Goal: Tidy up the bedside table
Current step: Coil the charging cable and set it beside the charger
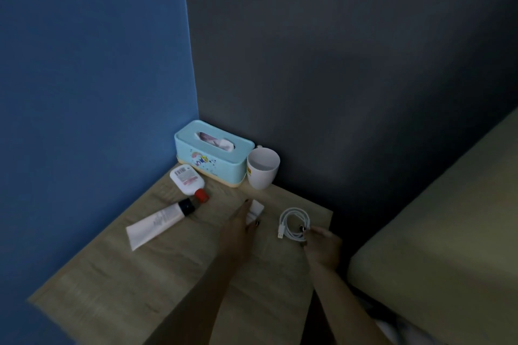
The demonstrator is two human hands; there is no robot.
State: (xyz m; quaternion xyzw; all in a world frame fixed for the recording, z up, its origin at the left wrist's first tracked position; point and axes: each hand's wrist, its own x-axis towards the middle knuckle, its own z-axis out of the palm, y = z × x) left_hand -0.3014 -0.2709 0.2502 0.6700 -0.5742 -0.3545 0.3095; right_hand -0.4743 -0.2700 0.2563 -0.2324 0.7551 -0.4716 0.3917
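Hands: left (238,228) on adapter (257,210), right (325,248) on cable (294,223)

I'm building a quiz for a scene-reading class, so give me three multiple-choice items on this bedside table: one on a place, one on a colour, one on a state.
1. The white cup stands: A) on the floor B) right of the tissue box C) on a shelf
2. The cap of the lying white bottle is: A) red B) green C) yellow
3. The hands: A) both empty B) left hand pinches a small white block, right hand holds the coiled cable C) both grip the cup

Key: 1 B, it stands at the box's right end; 2 A, red shows at the bottle's neck; 3 B, fingers close on each.
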